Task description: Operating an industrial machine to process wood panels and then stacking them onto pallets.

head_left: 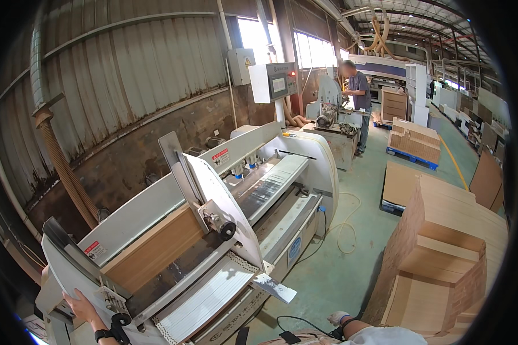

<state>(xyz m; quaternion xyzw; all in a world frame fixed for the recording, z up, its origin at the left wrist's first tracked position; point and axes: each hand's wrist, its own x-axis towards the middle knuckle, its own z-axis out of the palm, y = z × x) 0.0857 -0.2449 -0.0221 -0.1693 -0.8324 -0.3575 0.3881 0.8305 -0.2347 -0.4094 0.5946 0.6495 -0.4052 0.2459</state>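
A long white woodworking machine (322,167) stands in front of me. My left hand (82,307) rests against its curved white side plate (78,267) at the near left, fingers stretched along the surface. Beside that hand is a black knob (121,319). A light brown wooden panel (155,247) lies inside the machine, up against the long back rail. Low in the picture, my right hand (339,318) is near my body, in what looks like a pale glove. It is apart from the machine, and its fingers are too small to make out.
Stacks of brown boards (443,253) rise at the right, with another stack on a blue pallet (411,156) farther back. A yellow hose (342,230) and black cables lie on the green floor. A control box (272,83) overhangs the machine's far end. Another person (359,92) stands at a farther machine.
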